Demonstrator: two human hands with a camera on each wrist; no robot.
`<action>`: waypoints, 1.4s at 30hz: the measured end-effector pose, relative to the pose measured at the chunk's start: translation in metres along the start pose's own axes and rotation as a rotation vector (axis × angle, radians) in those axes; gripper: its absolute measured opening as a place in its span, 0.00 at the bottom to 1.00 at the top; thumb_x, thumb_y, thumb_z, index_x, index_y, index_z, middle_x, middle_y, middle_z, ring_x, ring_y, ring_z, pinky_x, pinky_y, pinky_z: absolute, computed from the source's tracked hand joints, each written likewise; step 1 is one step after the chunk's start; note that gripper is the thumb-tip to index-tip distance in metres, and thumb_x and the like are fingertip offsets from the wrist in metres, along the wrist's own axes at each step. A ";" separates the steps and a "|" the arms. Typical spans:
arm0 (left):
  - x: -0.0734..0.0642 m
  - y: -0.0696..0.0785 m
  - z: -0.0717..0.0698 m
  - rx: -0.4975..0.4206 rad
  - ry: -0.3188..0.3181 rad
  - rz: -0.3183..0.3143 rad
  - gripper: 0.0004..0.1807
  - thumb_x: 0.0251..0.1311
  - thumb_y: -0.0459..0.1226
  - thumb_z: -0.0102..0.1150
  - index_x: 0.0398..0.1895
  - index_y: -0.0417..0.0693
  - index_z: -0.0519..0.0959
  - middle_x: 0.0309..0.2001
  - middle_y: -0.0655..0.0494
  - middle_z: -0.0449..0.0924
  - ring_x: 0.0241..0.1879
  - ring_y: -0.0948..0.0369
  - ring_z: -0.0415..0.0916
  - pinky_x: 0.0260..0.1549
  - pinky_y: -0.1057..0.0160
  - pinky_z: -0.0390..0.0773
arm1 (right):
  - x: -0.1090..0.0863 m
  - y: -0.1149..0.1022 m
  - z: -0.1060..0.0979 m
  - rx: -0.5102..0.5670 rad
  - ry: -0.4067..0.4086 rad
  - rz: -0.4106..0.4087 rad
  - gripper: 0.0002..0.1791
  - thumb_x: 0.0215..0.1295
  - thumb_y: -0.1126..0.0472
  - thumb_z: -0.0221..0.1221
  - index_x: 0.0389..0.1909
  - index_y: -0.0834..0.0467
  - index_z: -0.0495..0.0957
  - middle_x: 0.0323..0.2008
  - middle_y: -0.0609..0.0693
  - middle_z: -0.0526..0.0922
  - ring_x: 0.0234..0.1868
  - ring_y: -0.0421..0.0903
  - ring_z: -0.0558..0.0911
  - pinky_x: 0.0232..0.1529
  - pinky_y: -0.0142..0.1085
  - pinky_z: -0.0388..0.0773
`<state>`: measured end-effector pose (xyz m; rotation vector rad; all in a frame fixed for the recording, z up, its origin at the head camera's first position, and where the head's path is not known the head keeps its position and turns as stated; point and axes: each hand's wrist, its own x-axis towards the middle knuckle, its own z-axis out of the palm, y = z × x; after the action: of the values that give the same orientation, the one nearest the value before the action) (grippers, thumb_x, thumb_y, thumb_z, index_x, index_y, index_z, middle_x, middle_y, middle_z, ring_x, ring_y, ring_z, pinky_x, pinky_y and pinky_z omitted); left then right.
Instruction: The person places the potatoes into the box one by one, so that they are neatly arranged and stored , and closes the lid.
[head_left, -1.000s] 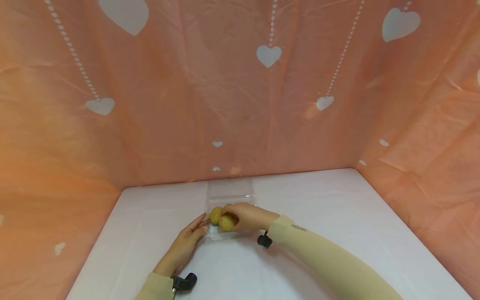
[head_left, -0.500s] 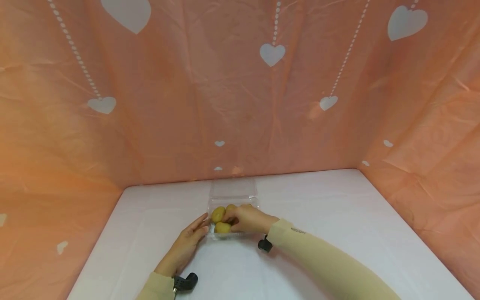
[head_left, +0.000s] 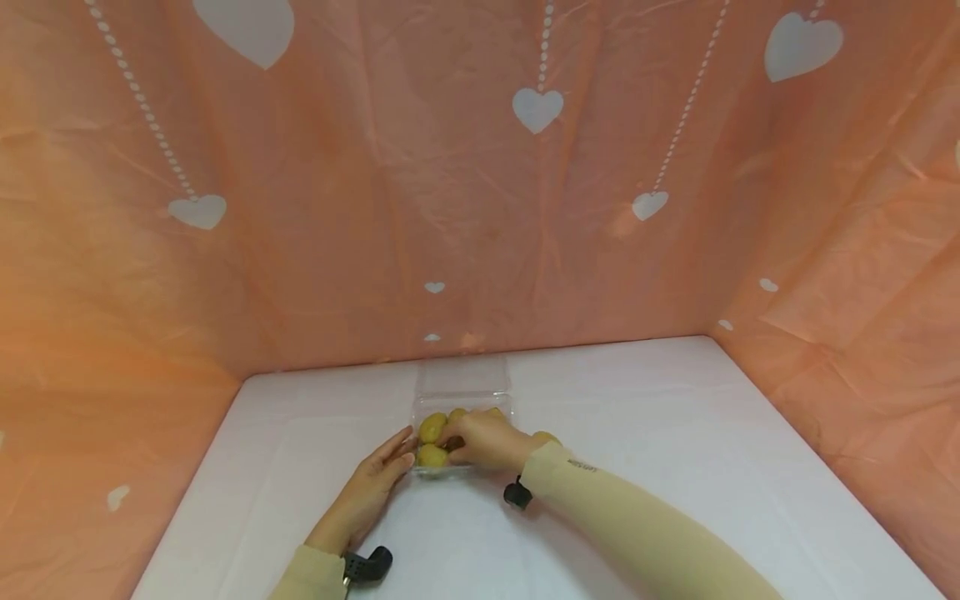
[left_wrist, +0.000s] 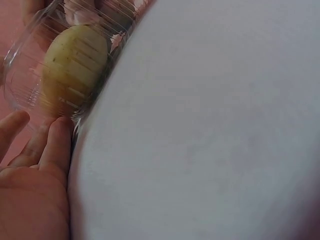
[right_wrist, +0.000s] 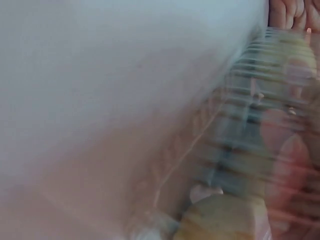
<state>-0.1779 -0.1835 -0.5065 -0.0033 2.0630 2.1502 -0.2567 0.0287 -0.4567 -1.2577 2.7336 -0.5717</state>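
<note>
A clear plastic clamshell box (head_left: 488, 402) lies with its lid (head_left: 462, 375) laid back, several yellow potatoes inside. One potato (head_left: 432, 456) sits at the front left, another (head_left: 432, 427) behind it. My right hand (head_left: 487, 439) reaches into the box, fingers bent over the front row and fingertips at the front-left potato. No potato shows within its grasp, though the hand hides part of the box. My left hand (head_left: 369, 482) rests at the box's left side, its extended fingertips touching the ribbed wall; the left wrist view shows a potato (left_wrist: 75, 60) through that plastic.
One more potato (head_left: 546, 437) lies outside the box, partly hidden behind the right sleeve (head_left: 600, 492). The white tabletop (head_left: 675, 442) meets orange cloth walls (head_left: 480, 250) with white hearts at the back and sides. The right wrist view is blurred.
The potato held by my right hand came down into the front of the box and shifted left. My right hand drew slightly away from it; the left hand kept its place.
</note>
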 end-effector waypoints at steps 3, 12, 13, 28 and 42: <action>0.001 -0.001 0.000 -0.004 0.001 0.004 0.31 0.70 0.39 0.52 0.74 0.46 0.58 0.71 0.43 0.59 0.71 0.52 0.52 0.67 0.52 0.54 | -0.003 0.005 0.000 0.135 0.013 0.003 0.18 0.54 0.52 0.71 0.46 0.49 0.84 0.37 0.36 0.82 0.39 0.31 0.78 0.43 0.27 0.74; 0.002 -0.003 -0.002 0.003 -0.002 0.006 0.32 0.69 0.41 0.54 0.74 0.47 0.58 0.71 0.44 0.60 0.70 0.52 0.55 0.67 0.53 0.55 | -0.026 0.026 -0.026 0.412 0.103 0.133 0.23 0.57 0.52 0.69 0.54 0.53 0.80 0.40 0.41 0.83 0.36 0.38 0.79 0.37 0.33 0.78; 0.002 -0.003 -0.003 0.005 0.000 0.005 0.32 0.69 0.41 0.54 0.74 0.47 0.58 0.71 0.44 0.60 0.70 0.52 0.55 0.67 0.53 0.55 | -0.029 0.029 -0.028 0.421 0.116 0.149 0.23 0.57 0.52 0.69 0.54 0.54 0.80 0.40 0.42 0.83 0.35 0.39 0.79 0.36 0.32 0.78; 0.003 -0.002 -0.002 0.005 0.004 -0.030 0.32 0.69 0.41 0.54 0.74 0.48 0.58 0.71 0.45 0.60 0.70 0.53 0.54 0.67 0.52 0.56 | -0.085 0.059 -0.041 0.401 0.297 0.330 0.27 0.51 0.49 0.72 0.51 0.55 0.80 0.43 0.49 0.83 0.34 0.42 0.76 0.32 0.36 0.74; 0.003 -0.003 -0.003 0.013 0.004 -0.031 0.32 0.69 0.41 0.54 0.74 0.50 0.59 0.71 0.46 0.60 0.70 0.53 0.54 0.67 0.52 0.55 | -0.120 0.073 -0.024 0.560 0.334 0.525 0.29 0.44 0.51 0.77 0.44 0.60 0.76 0.36 0.49 0.78 0.34 0.45 0.76 0.33 0.35 0.75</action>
<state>-0.1810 -0.1856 -0.5103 -0.0381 2.0648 2.1204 -0.2349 0.1689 -0.4712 -0.3242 2.6647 -1.4290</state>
